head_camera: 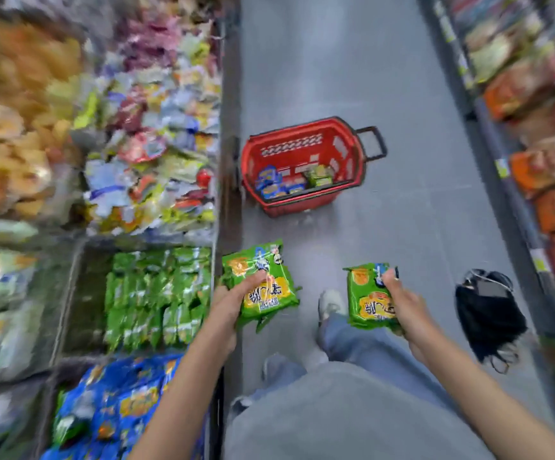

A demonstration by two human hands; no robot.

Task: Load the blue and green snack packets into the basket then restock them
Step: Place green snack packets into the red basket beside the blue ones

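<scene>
Two hands gripping: left hand (233, 302) green packet stack (264, 293) beside shelf bin (86, 300), right hand (403, 302) green packet (367, 305); basket (302, 151) ahead.

one wide-angle view only, worn on the head. looking forward and steeply down along the aisle floor (335, 61). closest to the left hand (233, 300) and right hand (405, 303), low in frame; farther from the red basket (302, 151) ahead. flanked by the left shelf (80, 293) and right shelf (535, 94), blurred towards the edges.
</scene>
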